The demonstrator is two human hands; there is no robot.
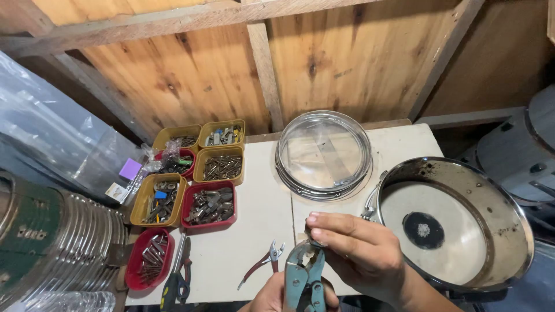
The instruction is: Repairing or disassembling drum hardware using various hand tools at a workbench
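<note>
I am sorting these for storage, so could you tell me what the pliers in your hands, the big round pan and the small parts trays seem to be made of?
Pliers: bare grey metal jaws, teal handles, probably painted or coated.
Round pan: shiny metal, likely steel; reflective rim, dark stains.
Parts trays: likely plastic; thin, uniformly red or yellow walls.

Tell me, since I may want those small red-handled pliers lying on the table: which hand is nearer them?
Left. The left hand sits just below and right of the red-handled pliers, gripping the teal locking pliers. The right hand is farther right, touching the teal pliers' jaws.
</note>
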